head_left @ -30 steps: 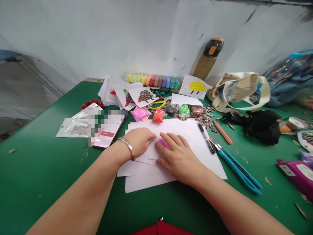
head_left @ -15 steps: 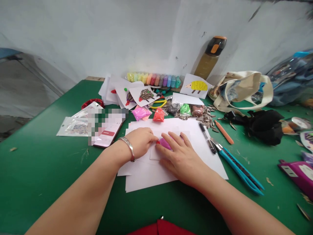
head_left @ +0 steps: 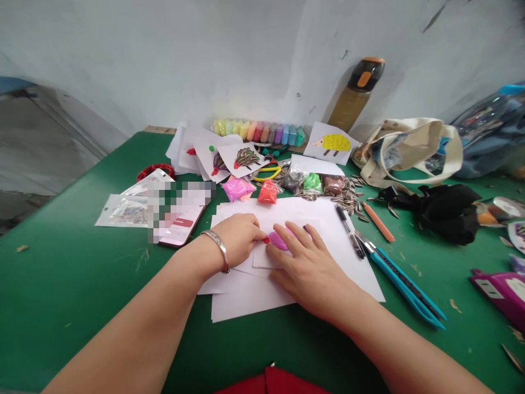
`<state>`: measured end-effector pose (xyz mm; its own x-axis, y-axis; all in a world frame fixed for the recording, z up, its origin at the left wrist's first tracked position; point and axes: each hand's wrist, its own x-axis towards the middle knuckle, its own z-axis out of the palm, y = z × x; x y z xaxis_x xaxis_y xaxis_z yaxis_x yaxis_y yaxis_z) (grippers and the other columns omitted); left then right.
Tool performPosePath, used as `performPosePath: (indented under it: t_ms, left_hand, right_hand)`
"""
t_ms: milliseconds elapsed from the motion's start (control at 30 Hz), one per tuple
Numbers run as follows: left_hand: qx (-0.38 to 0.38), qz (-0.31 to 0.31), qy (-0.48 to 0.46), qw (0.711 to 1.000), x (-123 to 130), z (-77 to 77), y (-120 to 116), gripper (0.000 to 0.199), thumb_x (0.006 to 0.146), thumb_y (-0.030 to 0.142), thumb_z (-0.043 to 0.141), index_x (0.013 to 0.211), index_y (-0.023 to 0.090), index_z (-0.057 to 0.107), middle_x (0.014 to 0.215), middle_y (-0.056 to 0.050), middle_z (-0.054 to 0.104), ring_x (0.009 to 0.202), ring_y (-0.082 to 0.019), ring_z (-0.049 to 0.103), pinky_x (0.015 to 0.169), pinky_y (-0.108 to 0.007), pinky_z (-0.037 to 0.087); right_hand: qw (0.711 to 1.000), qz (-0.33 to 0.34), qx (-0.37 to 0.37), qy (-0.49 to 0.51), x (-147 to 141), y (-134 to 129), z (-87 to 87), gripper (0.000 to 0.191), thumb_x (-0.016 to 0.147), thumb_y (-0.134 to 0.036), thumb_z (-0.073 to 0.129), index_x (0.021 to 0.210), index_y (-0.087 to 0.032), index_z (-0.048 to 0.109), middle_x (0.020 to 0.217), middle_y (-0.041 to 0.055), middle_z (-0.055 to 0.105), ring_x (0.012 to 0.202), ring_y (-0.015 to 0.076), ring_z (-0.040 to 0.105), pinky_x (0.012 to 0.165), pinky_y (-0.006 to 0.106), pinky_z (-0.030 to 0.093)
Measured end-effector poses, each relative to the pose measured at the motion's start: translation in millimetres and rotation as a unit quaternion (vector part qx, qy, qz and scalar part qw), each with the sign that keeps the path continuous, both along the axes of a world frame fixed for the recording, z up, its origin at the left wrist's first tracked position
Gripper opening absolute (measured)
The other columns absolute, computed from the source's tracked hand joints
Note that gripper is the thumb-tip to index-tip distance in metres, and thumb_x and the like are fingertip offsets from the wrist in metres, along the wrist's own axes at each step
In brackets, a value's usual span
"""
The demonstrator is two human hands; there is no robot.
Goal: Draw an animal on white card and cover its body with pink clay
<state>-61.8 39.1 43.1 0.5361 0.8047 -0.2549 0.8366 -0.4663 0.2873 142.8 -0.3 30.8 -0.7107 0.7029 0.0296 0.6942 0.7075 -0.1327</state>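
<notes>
A flat piece of purple clay (head_left: pixel 280 239) lies on a small white card (head_left: pixel 262 259), on top of a stack of white paper sheets (head_left: pixel 233 306). At its left end sits a small bit of red clay (head_left: pixel 266 240). My left hand (head_left: pixel 240 238), wearing a silver bangle, has its fingers curled together with the fingertips on the red bit. My right hand (head_left: pixel 301 262) lies with fingers spread over the card and covers part of the purple clay. The rest of the shape beneath it is hidden.
Behind the paper lie a red clay packet (head_left: pixel 267 192), a pink clay packet (head_left: pixel 238 189) and sunflower seeds (head_left: pixel 348 197). Pens (head_left: pixel 350 232) and blue tweezers (head_left: pixel 404 284) are at right, a phone (head_left: pixel 180 221) at left. A bottle (head_left: pixel 356 93) leans against the wall.
My right hand's fingers have shifted very slightly, and a little more of the red bit shows. The left fingertips stay at the red clay.
</notes>
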Motion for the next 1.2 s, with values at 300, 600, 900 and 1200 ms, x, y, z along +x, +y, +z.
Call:
performPosePath:
  t_ms: [300,600,900,1200]
  left_hand:
    - [0.006,-0.002,-0.001,1.0,-1,-1.5,0,0.032,0.091,0.02,0.046,0.105,0.027,0.074,0.105,-0.005,0.065,0.097,-0.021,0.06,0.087,-0.032,0.045]
    - [-0.012,-0.004,0.008,1.0,1,3.1,-3,0.031,0.091,0.019,0.047,0.102,0.024,0.075,0.107,-0.007,0.064,0.099,-0.021,0.059,0.089,-0.032,0.044]
    - [-0.003,-0.008,-0.004,1.0,-2,8.1,0,0.03,0.092,0.018,0.044,0.099,0.023,0.073,0.104,-0.004,0.069,0.099,-0.02,0.062,0.087,-0.03,0.045]
    - [0.004,0.01,-0.022,1.0,-2,5.7,2,0.03,0.091,0.02,0.043,0.096,0.023,0.072,0.096,-0.004,0.07,0.093,-0.02,0.062,0.084,-0.031,0.045]
  right_hand:
    - [1.0,-0.004,0.007,0.007,0,1,-4.2,0.045,0.093,-0.041,0.048,0.134,-0.024,0.051,0.151,0.0127,0.036,0.139,0.0371,0.027,0.11,0.064,0.019]
    - [1.0,-0.011,-0.017,0.007,0,2,-4.4,0.048,0.092,-0.043,0.049,0.136,-0.023,0.05,0.15,0.0124,0.037,0.139,0.0373,0.027,0.11,0.063,0.021]
    - [0.999,-0.024,-0.008,0.04,3,4,-7.1,0.048,0.093,-0.041,0.048,0.139,-0.025,0.048,0.151,0.0109,0.036,0.139,0.0349,0.027,0.111,0.061,0.022]
    - [0.999,-0.023,0.005,0.024,-12,8,-8.1,0.048,0.092,-0.053,0.045,0.129,-0.025,0.055,0.151,0.0123,0.035,0.139,0.0361,0.026,0.111,0.063,0.018]
